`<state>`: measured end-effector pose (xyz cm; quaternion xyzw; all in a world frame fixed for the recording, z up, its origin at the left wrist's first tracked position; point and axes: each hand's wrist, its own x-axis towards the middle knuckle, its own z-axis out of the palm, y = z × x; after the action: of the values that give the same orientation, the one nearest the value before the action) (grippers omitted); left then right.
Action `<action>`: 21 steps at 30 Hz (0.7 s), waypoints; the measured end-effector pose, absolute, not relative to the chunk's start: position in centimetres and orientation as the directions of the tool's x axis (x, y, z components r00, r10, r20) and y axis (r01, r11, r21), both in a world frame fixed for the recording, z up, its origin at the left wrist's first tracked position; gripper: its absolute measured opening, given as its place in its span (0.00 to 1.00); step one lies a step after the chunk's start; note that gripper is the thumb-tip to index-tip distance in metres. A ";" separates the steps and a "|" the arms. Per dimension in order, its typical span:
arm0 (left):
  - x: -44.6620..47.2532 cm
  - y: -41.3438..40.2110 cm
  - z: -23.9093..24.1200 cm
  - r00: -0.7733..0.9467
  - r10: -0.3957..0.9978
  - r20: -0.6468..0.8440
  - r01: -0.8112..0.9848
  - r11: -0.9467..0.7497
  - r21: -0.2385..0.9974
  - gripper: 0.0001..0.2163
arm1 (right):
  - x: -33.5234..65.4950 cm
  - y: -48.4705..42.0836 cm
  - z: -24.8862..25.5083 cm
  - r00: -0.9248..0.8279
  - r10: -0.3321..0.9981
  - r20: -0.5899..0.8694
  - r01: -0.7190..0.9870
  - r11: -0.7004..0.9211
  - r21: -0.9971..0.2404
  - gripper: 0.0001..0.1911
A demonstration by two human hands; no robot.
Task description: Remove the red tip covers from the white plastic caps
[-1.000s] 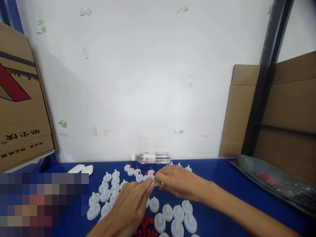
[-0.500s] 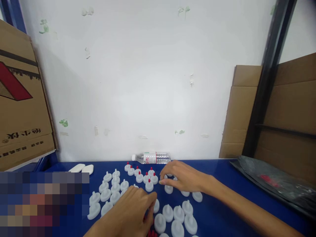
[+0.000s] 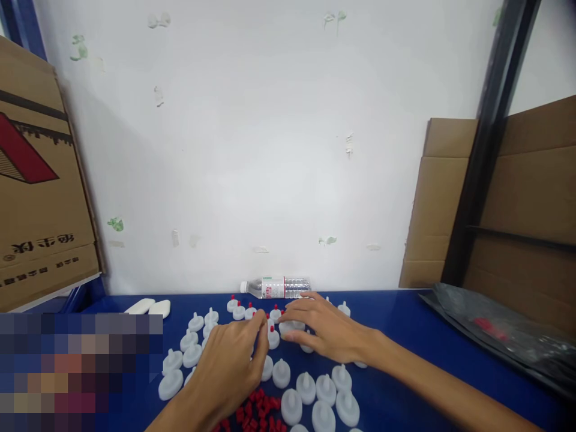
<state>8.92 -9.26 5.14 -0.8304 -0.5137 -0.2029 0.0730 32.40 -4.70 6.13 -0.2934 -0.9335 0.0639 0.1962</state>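
My right hand (image 3: 326, 327) has its thumb and fingers closed around a white nozzle cap (image 3: 291, 326), a round lid with a spout; the spout is hidden by the fingers. Just left of it, my left hand (image 3: 234, 354) is in a pinch, thumb against forefinger; what it holds, if anything, is too small and hidden to name. Below my left hand lies a pile of small red tips (image 3: 258, 411). Between and behind the hands stand several white nozzle caps with red tips on their spouts (image 3: 272, 337). More plain white nozzle caps (image 3: 306, 388) stand upright to the front right.
Other white nozzle caps (image 3: 192, 355) stand in a group at left. A clear plastic bottle (image 3: 275, 288) lies against the wall. Two white pads (image 3: 159, 309) rest at the back left. A grey plastic bag (image 3: 504, 336) lies at right, with cardboard boxes (image 3: 40, 198) at the sides.
My left hand has moved up and away from the red pile, toward the red-tipped caps. My right hand has shifted slightly left with a white nozzle cap in its fingers.
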 end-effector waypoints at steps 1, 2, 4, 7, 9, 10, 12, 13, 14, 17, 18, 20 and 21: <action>9.0 -9.3 5.2 0.371 0.830 0.416 0.885 -0.452 0.110 0.14 | 32.3 -4.9 6.5 -0.743 0.568 0.356 0.518 0.823 -0.233 0.16; 9.0 -9.3 5.2 0.357 0.837 0.415 0.885 -0.445 0.135 0.13 | 32.2 -5.1 6.8 -0.737 0.561 0.377 0.512 0.827 -0.232 0.14; 9.2 -9.4 5.2 0.335 0.851 0.404 0.881 -0.435 0.185 0.12 | 31.9 -5.9 7.3 -0.739 0.543 0.399 0.493 0.839 -0.228 0.10; 9.4 -9.6 5.0 0.365 0.849 0.381 0.850 -0.471 0.235 0.12 | 31.6 -7.1 7.9 -0.752 0.513 0.414 0.470 0.858 -0.210 0.09; 9.3 -9.7 4.9 0.428 0.818 0.384 0.797 -0.542 0.267 0.14 | 31.5 -7.6 8.1 -0.757 0.495 0.427 0.462 0.867 -0.187 0.09; 9.3 -9.7 4.8 0.451 0.803 0.389 0.763 -0.574 0.298 0.15 | 31.4 -7.7 8.1 -0.763 0.482 0.430 0.454 0.874 -0.174 0.08; 9.2 -9.7 4.5 0.448 0.800 0.399 0.711 -0.589 0.384 0.17 | 31.2 -7.6 8.0 -0.788 0.444 0.426 0.425 0.893 -0.145 0.06; 9.2 -9.6 4.4 0.429 0.811 0.398 0.694 -0.578 0.429 0.18 | 31.1 -7.5 7.9 -0.804 0.421 0.421 0.407 0.904 -0.129 0.04; 9.3 -9.5 4.4 0.405 0.825 0.394 0.682 -0.560 0.471 0.19 | 31.2 -7.2 7.8 -0.816 0.400 0.416 0.391 0.914 -0.112 0.03; 9.4 -9.3 4.6 0.352 0.861 0.366 0.644 -0.507 0.573 0.23 | 31.6 -6.1 7.3 -0.823 0.388 0.415 0.390 0.917 -0.084 0.09; 9.4 -9.4 4.9 0.345 0.870 0.353 0.616 -0.493 0.615 0.23 | 32.0 -5.5 7.2 -0.811 0.406 0.421 0.411 0.908 -0.085 0.10; 9.4 -9.6 5.4 0.360 0.866 0.347 0.567 -0.498 0.656 0.23 | 32.6 -4.6 6.9 -0.765 0.469 0.442 0.473 0.874 -0.108 0.10; 9.3 -9.8 5.6 0.388 0.854 0.347 0.566 -0.518 0.641 0.23 | 32.9 -4.1 6.7 -0.737 0.504 0.450 0.506 0.853 -0.126 0.09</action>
<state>9.28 -9.78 5.64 -0.8048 -0.4409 -0.3338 -0.2156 32.92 -4.15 6.75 -0.2709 -0.9320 -0.0025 0.2407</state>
